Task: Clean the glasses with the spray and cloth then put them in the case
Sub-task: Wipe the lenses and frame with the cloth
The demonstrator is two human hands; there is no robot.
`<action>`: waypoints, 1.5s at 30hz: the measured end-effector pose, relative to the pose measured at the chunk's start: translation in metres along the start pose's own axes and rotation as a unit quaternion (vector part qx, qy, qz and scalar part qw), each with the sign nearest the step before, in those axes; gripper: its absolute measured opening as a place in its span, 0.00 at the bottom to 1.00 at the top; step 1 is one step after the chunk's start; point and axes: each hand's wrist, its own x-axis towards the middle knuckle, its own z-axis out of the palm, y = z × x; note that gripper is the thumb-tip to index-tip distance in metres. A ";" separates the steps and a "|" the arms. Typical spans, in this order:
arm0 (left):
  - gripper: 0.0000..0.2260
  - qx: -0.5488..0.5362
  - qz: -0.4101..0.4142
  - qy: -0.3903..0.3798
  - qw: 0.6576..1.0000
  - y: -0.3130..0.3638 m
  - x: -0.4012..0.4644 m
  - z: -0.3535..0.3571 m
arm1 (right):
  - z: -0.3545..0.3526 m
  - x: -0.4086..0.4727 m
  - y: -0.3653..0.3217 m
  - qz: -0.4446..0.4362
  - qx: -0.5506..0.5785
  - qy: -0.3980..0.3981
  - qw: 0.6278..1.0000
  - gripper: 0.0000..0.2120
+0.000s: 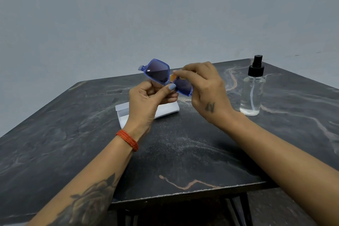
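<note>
Plain grey wall (128,14) fills the upper half of the head view, and below it a dark marble-patterned table (183,152) with pale and rust-coloured veins spreads toward the camera. Its near edge cuts across the lower part of the view, with dark legs showing underneath, and its far corner ends just behind the spray bottle (251,95).

That bottle is clear, upright, with a black pump top, and it stands on the right of the table, near the right wrist but not touching it. A white case (165,109) lies flat on the table under and behind the left hand (146,97), which hides its middle; whether it is open I cannot tell for sure, though a lighter band shows along its left end.

Above the case, lifted clear of the table, are the glasses (161,75), blue-framed with dark lenses, tilted so one lens stands higher on the left. The left hand grips them at the bridge and lower rim, thumb on the front. The right hand (205,90) has its fingers curled at the other lens, pinching a small orange cloth (173,77) against it; only a scrap of the cloth shows between the fingers. The two hands are close together, joined through the glasses.

Both forearms reach in from the bottom corners, the left one with red bangles (128,139) at the wrist. Between the forearms the tabletop is bare stone down to the near edge, and the left side of the table lies open as well.
</note>
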 end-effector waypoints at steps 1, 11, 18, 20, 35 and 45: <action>0.03 -0.007 -0.002 0.006 1.000 0.000 0.000 0.000 | -0.001 0.000 0.000 0.023 0.007 0.002 1.000 0.19; 0.04 -0.045 -0.021 0.043 0.998 -0.001 0.004 -0.003 | 0.000 0.001 0.000 0.176 0.096 0.051 0.978 0.08; 0.05 -0.062 -0.035 0.050 0.996 -0.002 0.005 -0.003 | -0.001 -0.005 -0.005 0.077 0.044 0.037 0.995 0.10; 0.05 -0.062 -0.036 0.052 0.996 -0.003 0.006 -0.004 | 0.001 -0.007 -0.007 0.037 0.037 0.024 0.998 0.10; 0.04 -0.039 -0.033 0.032 0.998 -0.002 0.004 -0.003 | 0.000 -0.004 -0.006 0.028 0.034 0.034 0.998 0.12; 0.04 -0.067 -0.046 0.058 0.995 0.000 0.007 -0.004 | -0.002 -0.005 -0.004 -0.002 0.025 -0.022 0.999 0.12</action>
